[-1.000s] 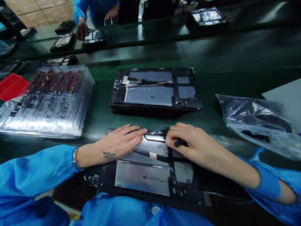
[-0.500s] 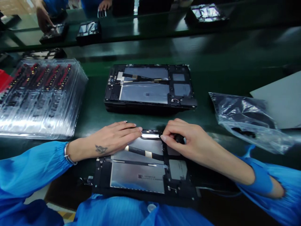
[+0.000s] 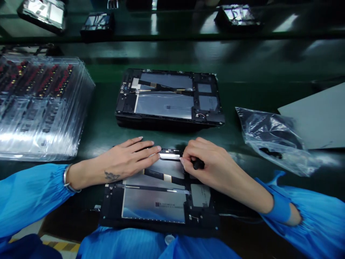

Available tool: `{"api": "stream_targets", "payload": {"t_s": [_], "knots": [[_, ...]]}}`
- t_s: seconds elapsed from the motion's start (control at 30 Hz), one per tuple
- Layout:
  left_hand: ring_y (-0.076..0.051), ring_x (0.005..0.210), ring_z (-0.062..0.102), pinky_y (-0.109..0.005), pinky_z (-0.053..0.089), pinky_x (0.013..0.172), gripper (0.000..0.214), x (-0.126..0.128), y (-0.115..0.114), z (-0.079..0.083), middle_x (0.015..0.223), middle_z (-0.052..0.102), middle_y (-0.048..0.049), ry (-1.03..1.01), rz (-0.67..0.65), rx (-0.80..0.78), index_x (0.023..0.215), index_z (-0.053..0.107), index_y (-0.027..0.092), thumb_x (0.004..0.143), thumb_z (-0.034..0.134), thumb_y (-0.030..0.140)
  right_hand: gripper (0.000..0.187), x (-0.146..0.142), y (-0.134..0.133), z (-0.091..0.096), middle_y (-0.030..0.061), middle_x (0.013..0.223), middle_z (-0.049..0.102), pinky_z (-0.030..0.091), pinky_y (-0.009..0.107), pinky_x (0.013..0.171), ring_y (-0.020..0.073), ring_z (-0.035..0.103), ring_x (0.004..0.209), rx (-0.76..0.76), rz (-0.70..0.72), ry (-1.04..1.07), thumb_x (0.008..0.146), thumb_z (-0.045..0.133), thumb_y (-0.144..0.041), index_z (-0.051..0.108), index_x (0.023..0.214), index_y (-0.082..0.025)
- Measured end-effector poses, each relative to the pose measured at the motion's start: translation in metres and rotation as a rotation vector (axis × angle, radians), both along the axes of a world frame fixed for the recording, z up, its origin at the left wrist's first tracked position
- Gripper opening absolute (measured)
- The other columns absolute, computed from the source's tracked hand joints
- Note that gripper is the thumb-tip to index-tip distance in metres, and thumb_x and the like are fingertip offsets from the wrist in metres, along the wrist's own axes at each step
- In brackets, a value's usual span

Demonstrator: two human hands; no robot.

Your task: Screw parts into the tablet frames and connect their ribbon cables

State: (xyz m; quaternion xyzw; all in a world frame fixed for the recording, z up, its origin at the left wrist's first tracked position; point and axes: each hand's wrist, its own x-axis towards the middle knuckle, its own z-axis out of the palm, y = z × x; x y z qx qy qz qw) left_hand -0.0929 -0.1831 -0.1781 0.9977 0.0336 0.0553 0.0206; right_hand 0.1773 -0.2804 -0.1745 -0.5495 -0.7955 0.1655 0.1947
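Observation:
An opened tablet (image 3: 155, 205), its black frame around a silvery panel, lies in front of me near my body. My left hand (image 3: 132, 156) is spread flat on its upper left part, fingertips by the far edge. Beside those fingertips a bright metallic strip (image 3: 169, 156) runs along that edge. At the strip's right end, my right hand (image 3: 207, 158) is closed in a pinch. A small black rounded object (image 3: 198, 164) sticks out of its curled fingers; the rest of it is hidden. Dark flat cables (image 3: 156, 174) cross the panel.
A stack of similar opened tablets (image 3: 167, 99) stands ahead. Clear plastic trays (image 3: 40, 115) with red and black parts are piled at left. At right lie a clear plastic bag (image 3: 275, 140) and a pale sheet (image 3: 318, 115). Further devices (image 3: 238, 16) sit on the far line.
The view has shifted slightly. Another person's hands at the far top left have gone from view, and a device shows there. My hands keep nearly the same place on the tablet.

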Motion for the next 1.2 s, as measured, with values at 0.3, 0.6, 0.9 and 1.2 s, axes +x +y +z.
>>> {"api": "stream_targets", "payload": {"t_s": [0.3,0.6,0.9,1.2], "knots": [[-0.03,0.137,0.05,-0.047,0.042,0.114,0.04,0.002,-0.005,0.004,0.15,0.051,-0.0109,0.005,-0.013,0.138,0.141,0.052,0.012,0.105,0.036,0.02,0.02,0.0,-0.001,-0.002,0.0012,0.069,0.052,0.032,0.029,0.06,0.0164,0.044,0.068,0.016,0.01,-0.01,0.088,0.055,-0.009,0.052,0.071,-0.019],[-0.03,0.132,0.055,-0.047,0.045,0.112,0.039,0.005,-0.006,0.007,0.145,0.056,-0.014,-0.021,-0.048,0.207,0.137,0.054,0.01,0.103,0.037,0.014,0.02,-0.001,0.0,-0.004,0.001,0.069,0.052,0.032,0.03,0.062,0.0161,0.043,0.069,-0.005,-0.013,-0.018,0.086,0.055,-0.009,0.052,0.07,-0.019],[-0.028,0.122,0.06,-0.042,0.047,0.104,0.033,0.019,-0.007,0.018,0.13,0.064,-0.015,-0.05,-0.058,0.234,0.127,0.061,0.011,0.101,0.04,0.012,0.019,-0.001,0.0,-0.002,0.001,0.07,0.054,0.033,0.03,0.061,0.0165,0.045,0.07,-0.023,-0.021,-0.04,0.084,0.058,-0.008,0.052,0.07,-0.019],[-0.025,0.096,0.059,-0.035,0.042,0.078,0.029,0.048,-0.009,0.016,0.099,0.062,-0.0108,0.023,-0.029,0.225,0.127,0.059,0.017,0.101,0.046,0.017,0.012,0.0,0.0,0.004,0.006,0.085,0.06,0.042,0.034,0.067,0.021,0.053,0.08,0.087,-0.025,-0.068,0.091,0.056,-0.015,0.057,0.08,-0.019]]}}
